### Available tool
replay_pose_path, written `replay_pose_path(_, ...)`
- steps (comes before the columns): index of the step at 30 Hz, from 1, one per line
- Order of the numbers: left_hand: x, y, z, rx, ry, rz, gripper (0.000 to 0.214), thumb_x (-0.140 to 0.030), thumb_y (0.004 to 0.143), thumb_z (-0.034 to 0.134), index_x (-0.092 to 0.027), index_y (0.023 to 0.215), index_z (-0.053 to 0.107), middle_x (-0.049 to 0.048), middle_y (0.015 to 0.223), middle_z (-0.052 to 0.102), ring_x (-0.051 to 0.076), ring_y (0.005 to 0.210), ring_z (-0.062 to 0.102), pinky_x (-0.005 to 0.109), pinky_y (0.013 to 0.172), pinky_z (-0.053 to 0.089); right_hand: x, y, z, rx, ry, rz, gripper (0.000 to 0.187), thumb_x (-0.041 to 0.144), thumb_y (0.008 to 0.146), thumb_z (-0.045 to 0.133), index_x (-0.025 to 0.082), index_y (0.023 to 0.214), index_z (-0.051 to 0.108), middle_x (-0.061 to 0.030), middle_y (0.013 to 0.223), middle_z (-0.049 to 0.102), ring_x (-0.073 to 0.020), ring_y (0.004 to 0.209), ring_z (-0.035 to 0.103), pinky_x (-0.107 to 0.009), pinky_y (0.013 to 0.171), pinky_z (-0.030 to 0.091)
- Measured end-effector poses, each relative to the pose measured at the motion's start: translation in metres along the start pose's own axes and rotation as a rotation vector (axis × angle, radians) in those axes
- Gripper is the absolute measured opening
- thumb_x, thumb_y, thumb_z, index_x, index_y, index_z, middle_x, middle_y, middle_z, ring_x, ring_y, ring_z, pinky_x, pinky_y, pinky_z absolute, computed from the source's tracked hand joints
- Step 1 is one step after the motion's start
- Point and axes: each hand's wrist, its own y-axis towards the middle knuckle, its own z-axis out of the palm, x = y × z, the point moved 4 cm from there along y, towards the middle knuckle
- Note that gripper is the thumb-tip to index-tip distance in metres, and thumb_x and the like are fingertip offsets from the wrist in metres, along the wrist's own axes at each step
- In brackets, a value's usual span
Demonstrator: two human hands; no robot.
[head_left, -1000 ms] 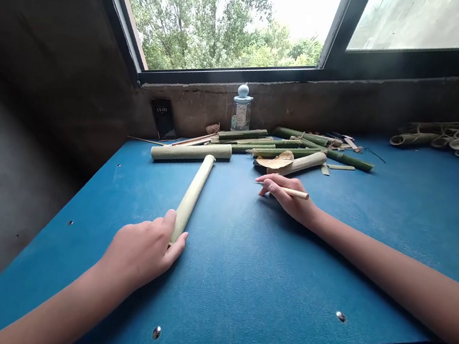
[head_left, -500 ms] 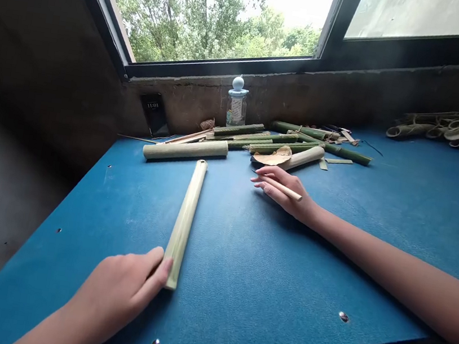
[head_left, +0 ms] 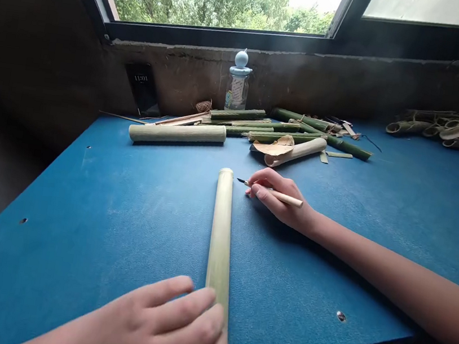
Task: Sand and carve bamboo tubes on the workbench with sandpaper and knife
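A long pale split bamboo piece (head_left: 222,222) lies lengthwise on the blue table, rounded side up. My left hand (head_left: 174,323) lies over its near end, fingers bent across it; the thumb is hidden. To the right of the far end, my right hand (head_left: 277,196) rests on the table. It is closed on a carving knife with a light wooden handle (head_left: 288,199), held like a pen. The small dark blade (head_left: 241,181) points left, close to the bamboo's far end but apart from it.
Behind lie a pale bamboo tube (head_left: 177,134), several green bamboo pieces (head_left: 270,127) and a dry curled sheath (head_left: 276,145). A glass jar with a blue lid (head_left: 237,90) and a phone (head_left: 142,89) stand by the wall. More bamboo offcuts (head_left: 415,128) lie at right.
The split bamboo piece has moved right and nearer to me, turned over onto its other face. My left hand has shifted right and now lies over it. The knife tip points more plainly left.
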Motion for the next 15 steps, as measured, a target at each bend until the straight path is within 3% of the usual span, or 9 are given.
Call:
replay_pose_path(2, 0.010, 0.009, 0.007, 0.102, -0.032, 0.084, 0.033, -0.035, 0.103, 0.042, -0.020, 0.123, 0.064, 0.0013, 0.132, 0.065, 0.019, 0.129, 0.053, 0.033, 0.112, 0.037, 0.003, -0.001, 0.004, 0.007, -0.025, -0.049, 0.015, 0.033, 0.095, 0.052, 0.020, 0.102, 0.057, -0.0033, 0.084, 0.069, -0.0167, 0.074, 0.065, -0.027, 0.067, 0.048)
replay_pose_path(5, 0.021, 0.019, 0.024, 0.238, -0.165, 0.147, 0.037, -0.041, 0.102, 0.043, -0.019, 0.126, 0.061, 0.0034, 0.130, 0.065, 0.021, 0.136, 0.046, 0.036, 0.119, 0.026, 0.001, -0.001, 0.004, 0.001, -0.050, -0.071, 0.015, 0.032, 0.095, 0.054, 0.020, 0.104, 0.058, -0.0030, 0.086, 0.069, -0.0158, 0.075, 0.063, -0.027, 0.069, 0.047)
replay_pose_path(11, 0.020, 0.032, 0.038, 0.268, -0.287, 0.184, 0.028, -0.026, 0.104, 0.036, -0.019, 0.101, 0.063, 0.0027, 0.106, 0.067, 0.019, 0.119, 0.053, 0.036, 0.120, 0.020, -0.009, 0.002, -0.002, -0.007, 0.024, -0.013, 0.018, 0.033, 0.098, 0.050, 0.019, 0.108, 0.057, -0.0039, 0.090, 0.069, -0.0167, 0.079, 0.064, -0.028, 0.071, 0.048)
replay_pose_path(15, 0.011, 0.031, 0.038, 0.217, -0.304, 0.201, 0.029, -0.020, 0.102, 0.033, -0.018, 0.100, 0.062, 0.0010, 0.099, 0.065, 0.016, 0.104, 0.056, 0.032, 0.118, 0.023, -0.005, 0.000, -0.002, 0.025, 0.000, -0.051, 0.015, 0.028, 0.096, 0.051, 0.019, 0.106, 0.057, -0.0042, 0.090, 0.069, -0.0170, 0.080, 0.064, -0.028, 0.072, 0.049)
